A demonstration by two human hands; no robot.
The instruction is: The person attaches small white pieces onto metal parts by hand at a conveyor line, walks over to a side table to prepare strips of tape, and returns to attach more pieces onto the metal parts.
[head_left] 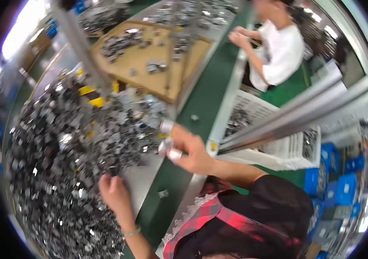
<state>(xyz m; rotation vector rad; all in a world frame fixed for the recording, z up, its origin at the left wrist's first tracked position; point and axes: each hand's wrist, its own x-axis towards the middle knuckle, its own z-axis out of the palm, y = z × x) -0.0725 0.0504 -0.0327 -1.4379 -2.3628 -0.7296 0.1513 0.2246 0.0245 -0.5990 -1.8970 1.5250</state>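
My right hand (194,151) is above the green conveyor belt (156,211), with white wraps on its fingertips. Its thumb and fingers close round a small silvery metal part (163,147), blurred and partly covered. Lower down, my left hand (115,196), a bracelet at its wrist, rests at the edge of a big heap of small metal parts (63,172). Its fingers are slightly apart and I see nothing held in them. A single small metal piece (163,194) lies on the belt between my hands and my body; another small piece (194,117) lies farther up.
Beyond the heap, a brown board (145,80) carries scattered metal parts. A metal post (82,47) rises at the left and slanting rails (296,114) cross at the right. White crates (274,155) hold parts. Across the belt a co-worker (279,47) sits. Blue bins (346,185) stand at right.
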